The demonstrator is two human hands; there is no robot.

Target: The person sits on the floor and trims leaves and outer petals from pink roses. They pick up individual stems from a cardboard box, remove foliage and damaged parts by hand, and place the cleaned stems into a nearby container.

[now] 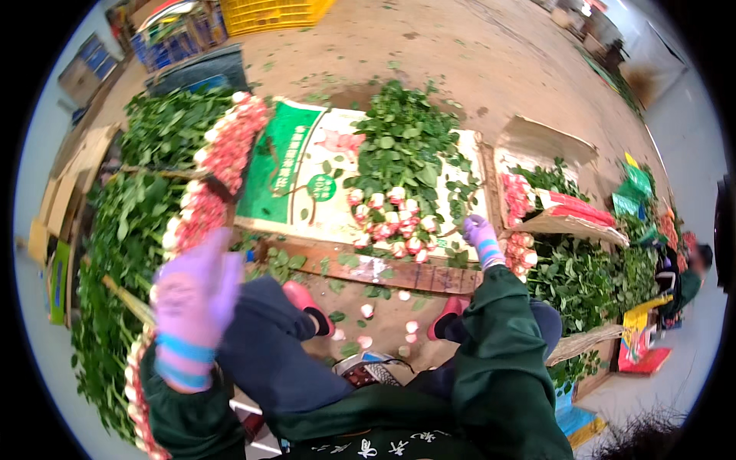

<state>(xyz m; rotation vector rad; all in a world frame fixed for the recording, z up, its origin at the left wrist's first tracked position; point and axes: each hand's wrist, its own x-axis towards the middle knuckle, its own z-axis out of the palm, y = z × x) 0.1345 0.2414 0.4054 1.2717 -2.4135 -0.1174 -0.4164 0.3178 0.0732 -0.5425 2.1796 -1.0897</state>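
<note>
My left hand (193, 287), in a lilac glove with blue bands at the cuff, is raised at the left beside the rose heads and is blurred by motion. Its fingers look stretched out, with the thumb apart, and I see nothing in them. My right hand (481, 236), gloved alike, is closed at the right edge of the work board. A leafy stem (462, 188) lies just above its fingers; whether they grip it, I cannot tell. Between my hands, a bunch of pink and white roses (395, 222) lies on a printed green and white sheet (280, 176), heads toward me.
Rows of leafy roses (203, 218) fill the left side. More roses (521, 257) lie at the right with cardboard (571, 224). A wooden edge (368, 268) borders the board before my knees. Fallen petals (366, 310) dot the floor. A yellow crate (272, 15) stands far left; another person is far right.
</note>
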